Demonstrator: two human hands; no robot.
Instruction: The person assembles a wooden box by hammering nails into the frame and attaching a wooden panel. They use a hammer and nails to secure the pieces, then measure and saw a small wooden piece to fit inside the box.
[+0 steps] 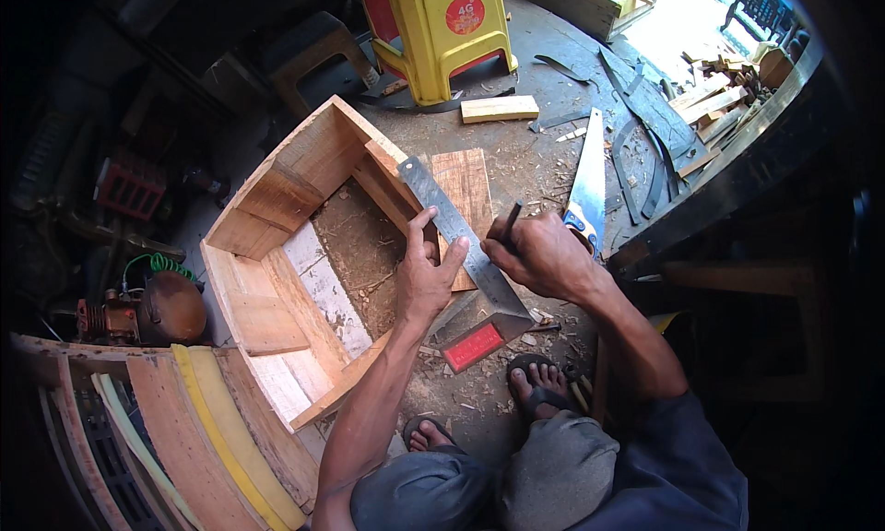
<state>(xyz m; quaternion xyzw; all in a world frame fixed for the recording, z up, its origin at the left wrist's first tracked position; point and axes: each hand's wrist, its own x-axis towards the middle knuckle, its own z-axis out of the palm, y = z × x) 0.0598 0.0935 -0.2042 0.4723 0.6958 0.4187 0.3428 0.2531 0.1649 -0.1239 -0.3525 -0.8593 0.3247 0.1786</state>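
Observation:
My left hand (426,277) grips a try square, its thumb and fingers on the steel blade (441,206). The red handle (473,348) of the square points toward my feet. Under the blade lies a short wooden board (468,182), beside the right side of an open wooden box frame (269,317). In my right hand (551,257) is a dark, pencil-like stick (513,218), held upright close to the blade's right edge. Its lower tip is hidden by my fingers. A handsaw (588,185) lies just beyond the right hand.
Behind the frame stand a yellow plastic stool (441,38) and a loose wood block (500,109). Dark strips (624,171) and shavings litter the floor. Scrap wood (714,107) is piled far right. A slatted wooden piece (171,420) and a compressor (171,308) are at left.

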